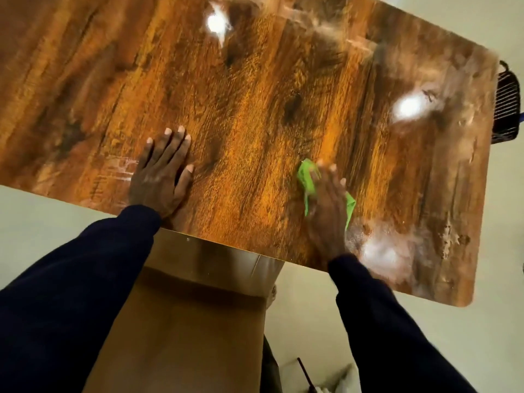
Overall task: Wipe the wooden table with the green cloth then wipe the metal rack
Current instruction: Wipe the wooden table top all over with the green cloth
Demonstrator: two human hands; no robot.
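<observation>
Bare wooden table (255,109) beyond both hands

Head cam, steep down, close over table (255,109).

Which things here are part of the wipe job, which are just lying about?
In the job: wooden table, green cloth under the right hand, left hand flat on the table, wire rack past the table's right edge.
Lying about: brown furniture piece below the near edge, dark stick and white object on the floor.

Pale floor (56,217), dark stick (304,369) beside something white (341,377).
</observation>
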